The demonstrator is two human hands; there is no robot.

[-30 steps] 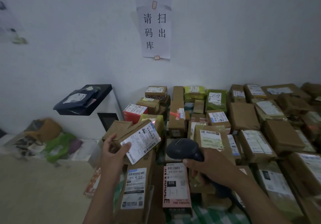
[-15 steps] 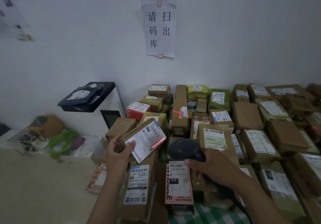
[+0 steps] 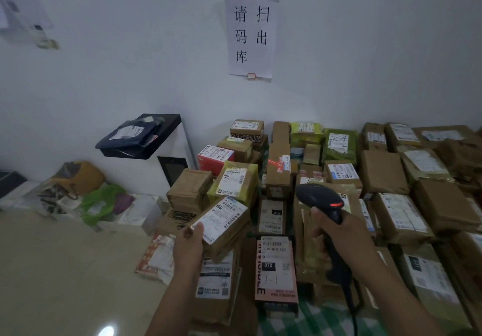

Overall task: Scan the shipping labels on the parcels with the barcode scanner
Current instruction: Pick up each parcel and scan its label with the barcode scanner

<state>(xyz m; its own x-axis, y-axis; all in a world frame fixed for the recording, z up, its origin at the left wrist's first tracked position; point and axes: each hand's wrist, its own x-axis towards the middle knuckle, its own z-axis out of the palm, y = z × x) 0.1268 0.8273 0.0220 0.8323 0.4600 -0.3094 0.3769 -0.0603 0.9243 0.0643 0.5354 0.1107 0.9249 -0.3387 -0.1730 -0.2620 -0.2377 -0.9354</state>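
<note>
My left hand [image 3: 188, 244] grips a small brown parcel [image 3: 229, 234] by its near left corner, thumb on its white shipping label [image 3: 221, 218]. The parcel sits low over the pile, label facing up. My right hand [image 3: 336, 239] holds the black barcode scanner [image 3: 319, 200] by its handle, head raised and pointing left, a red light glowing on its top. The scanner's cable [image 3: 352, 309] hangs down below my wrist. Many more labelled brown parcels [image 3: 401, 215] cover the surface to the right.
A pink box [image 3: 276, 270] and a tall brown box [image 3: 216, 283] lie near my wrists. A white machine with a black tray [image 3: 140, 137] stands by the wall on the left. Bags [image 3: 99, 205] lie on the floor. A paper sign [image 3: 250, 30] hangs on the wall.
My left hand has lowered the parcel toward the pile and laid it flatter. The red scan line on its label is gone. The scanner has lifted and turned more upright.
</note>
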